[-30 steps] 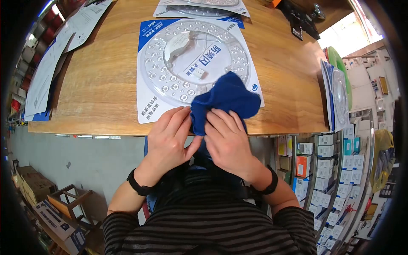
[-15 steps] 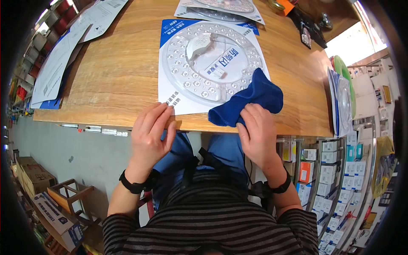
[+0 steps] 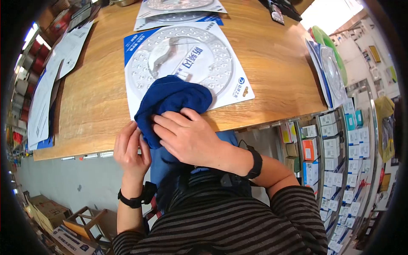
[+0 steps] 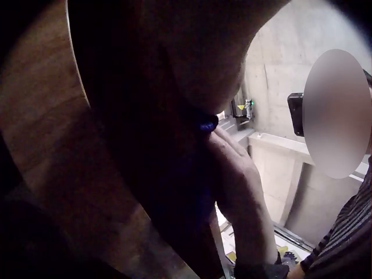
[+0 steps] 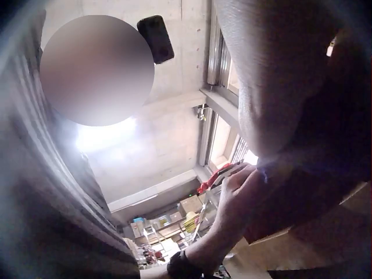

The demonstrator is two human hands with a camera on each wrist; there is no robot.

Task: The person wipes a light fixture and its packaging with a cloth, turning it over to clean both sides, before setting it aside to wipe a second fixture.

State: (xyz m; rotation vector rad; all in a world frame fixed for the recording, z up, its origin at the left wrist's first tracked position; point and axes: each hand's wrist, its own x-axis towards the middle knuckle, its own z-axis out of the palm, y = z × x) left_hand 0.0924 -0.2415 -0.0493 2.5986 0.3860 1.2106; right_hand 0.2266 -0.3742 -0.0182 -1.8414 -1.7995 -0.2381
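Observation:
A dark blue cloth [image 3: 170, 100] lies bunched over the near left part of a packaged round LED light board [image 3: 191, 55] on the wooden table [image 3: 276, 72]. My right hand [image 3: 170, 120] lies on top of the cloth with its fingers curled into it. My left hand [image 3: 134, 142] is at the table's near edge, fingers curled round the cloth's lower left end where it hangs over. Both wrist views are dark. The left wrist view shows only a sliver of blue cloth [image 4: 207, 124]. The right wrist view catches the left hand [image 5: 238, 186] from below.
More packaged light boards [image 3: 178, 8] lie at the table's far side and others [image 3: 331, 72] stand at its right end. Papers [image 3: 46, 85] cover the left end. Shelves of small boxes [image 3: 335, 148] stand to the right, and cardboard boxes [image 3: 46, 212] sit on the floor.
My right hand has dragged the cloth from the package's right side to its near left corner. My left hand has left the package corner and taken the cloth's hanging end.

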